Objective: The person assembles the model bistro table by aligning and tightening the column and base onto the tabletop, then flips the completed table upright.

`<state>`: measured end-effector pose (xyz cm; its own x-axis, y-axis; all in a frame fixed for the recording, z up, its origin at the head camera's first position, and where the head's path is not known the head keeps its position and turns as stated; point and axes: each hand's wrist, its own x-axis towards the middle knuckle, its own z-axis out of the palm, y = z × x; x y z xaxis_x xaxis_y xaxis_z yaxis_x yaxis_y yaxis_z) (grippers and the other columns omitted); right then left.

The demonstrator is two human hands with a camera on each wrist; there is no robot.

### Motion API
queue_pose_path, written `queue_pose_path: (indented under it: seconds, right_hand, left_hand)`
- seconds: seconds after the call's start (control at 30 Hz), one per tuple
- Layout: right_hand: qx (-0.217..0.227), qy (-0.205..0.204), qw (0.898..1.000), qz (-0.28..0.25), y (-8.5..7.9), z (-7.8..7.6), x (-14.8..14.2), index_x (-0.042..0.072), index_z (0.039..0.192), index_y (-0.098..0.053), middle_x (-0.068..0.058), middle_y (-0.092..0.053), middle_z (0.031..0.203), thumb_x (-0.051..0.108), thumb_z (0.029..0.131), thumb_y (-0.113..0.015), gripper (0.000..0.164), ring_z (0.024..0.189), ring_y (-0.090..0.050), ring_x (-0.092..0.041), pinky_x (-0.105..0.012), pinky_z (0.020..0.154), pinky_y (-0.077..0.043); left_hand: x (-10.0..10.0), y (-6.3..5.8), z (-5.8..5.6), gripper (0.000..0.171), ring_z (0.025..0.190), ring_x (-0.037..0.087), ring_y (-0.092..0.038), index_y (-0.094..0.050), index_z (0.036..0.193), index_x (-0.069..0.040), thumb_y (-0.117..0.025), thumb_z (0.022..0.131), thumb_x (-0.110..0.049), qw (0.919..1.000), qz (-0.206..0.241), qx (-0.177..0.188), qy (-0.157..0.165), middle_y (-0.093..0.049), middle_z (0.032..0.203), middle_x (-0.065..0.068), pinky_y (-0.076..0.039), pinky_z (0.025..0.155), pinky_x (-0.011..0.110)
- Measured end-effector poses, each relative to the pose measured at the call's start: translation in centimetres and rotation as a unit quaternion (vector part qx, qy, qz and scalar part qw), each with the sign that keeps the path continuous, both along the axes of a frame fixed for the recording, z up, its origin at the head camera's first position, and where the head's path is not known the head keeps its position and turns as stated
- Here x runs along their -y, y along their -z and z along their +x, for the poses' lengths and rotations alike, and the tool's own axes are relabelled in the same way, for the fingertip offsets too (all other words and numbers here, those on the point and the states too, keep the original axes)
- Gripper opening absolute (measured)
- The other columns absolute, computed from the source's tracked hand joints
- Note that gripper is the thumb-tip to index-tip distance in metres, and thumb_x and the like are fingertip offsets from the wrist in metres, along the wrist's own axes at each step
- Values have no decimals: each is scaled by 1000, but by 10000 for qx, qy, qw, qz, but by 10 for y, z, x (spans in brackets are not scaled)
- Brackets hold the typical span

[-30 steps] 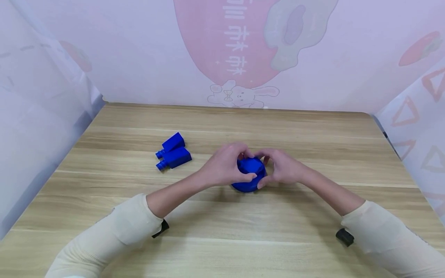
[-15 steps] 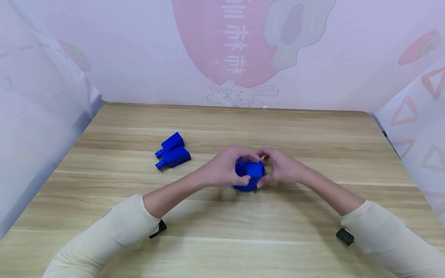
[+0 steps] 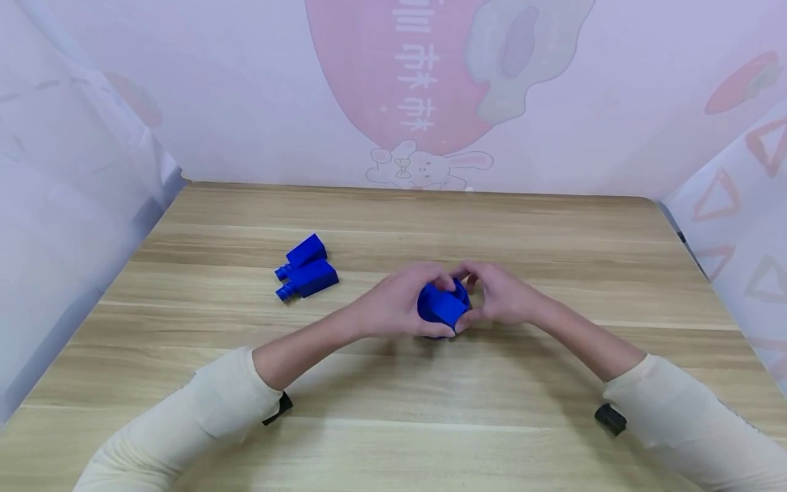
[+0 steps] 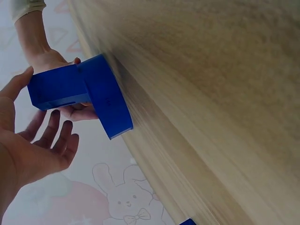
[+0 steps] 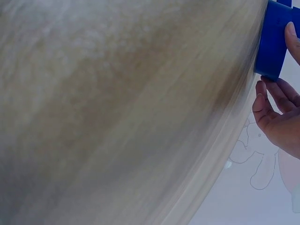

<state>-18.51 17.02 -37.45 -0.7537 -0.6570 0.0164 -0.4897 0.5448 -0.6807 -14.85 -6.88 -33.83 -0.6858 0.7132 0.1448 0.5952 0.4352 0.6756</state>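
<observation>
A round blue base [image 5: 272,42] stands on the table, its curved wall showing in the right wrist view. Out of it rises a blue rectangular block [image 4: 56,86], its far end hidden inside the base. My left hand [image 3: 399,304] pinches the block's upper end between thumb and index finger; the other fingers [image 4: 65,140] are loosely bent beside it. From the right, my right hand [image 3: 501,294] grips the base's side, thumb in front and fingers behind.
Two blue rectangular pieces with threaded necks [image 3: 312,277] lie side by side on the wooden table [image 3: 393,437], left of my hands. A printed curtain [image 3: 246,102] borders the table's back and sides.
My left hand has shifted its fingers about the block, and the block has turned within the base. The right hand keeps its grip. The two necked pieces stay put.
</observation>
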Motion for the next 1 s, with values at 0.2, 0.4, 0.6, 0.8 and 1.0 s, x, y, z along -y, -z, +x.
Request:
queue_pose_path:
  seconds: [0.2, 0.4, 0.6, 0.8, 1.0]
  right_hand:
    - [86, 14, 10000, -1, 0, 0, 0, -1, 127, -63, -13, -69, 126, 17, 69, -99, 71, 107, -63, -31, -49, 95, -53]
    - [137, 6, 9999, 43, -2, 0, 0, -3, 128, -62, -15, -68, 127, 21, 71, -98, 72, 108, -62, -33, -50, 95, -53]
    - [156, 6, 9998, 80, -3, 0, -1, -4, 129, -61, -18, -67, 129, 22, 71, -98, 74, 108, -63, -34, -51, 96, -53]
    - [69, -17, 10000, 38, -2, 0, -2, -5, 129, -62, -17, -68, 127, 23, 70, -98, 75, 106, -63, -32, -50, 94, -53]
    - [-7, -25, 10000, -73, 0, 0, -1, -5, 128, -64, -16, -70, 124, 22, 68, -99, 74, 102, -63, -30, -48, 91, -53]
  left_hand:
    - [-2, -3, 3, 48, 111, 25, -61, -68, 117, -2, -90, 80, -23, 9988, -354, -158, -308, -69, 115, 9, -54, 98, 38]
    - [4, -4, 1, 45, 121, 29, -58, -69, 123, -3, -82, 81, -13, 9993, -278, -82, 253, -67, 129, 12, -52, 101, 43]
    - [11, -7, -5, 48, 122, 29, -58, -68, 127, -3, -73, 79, -4, 9965, -111, 178, 806, -65, 134, 12, -50, 103, 48]
    - [14, -7, -11, 51, 122, 30, -57, -69, 129, -2, -74, 79, -2, 9939, -83, 618, 913, -65, 135, 12, -49, 104, 48]
    - [15, -5, -14, 50, 117, 26, -59, -70, 127, -1, -77, 77, -2, 9940, 26, 780, 769, -70, 128, 8, -49, 102, 41]
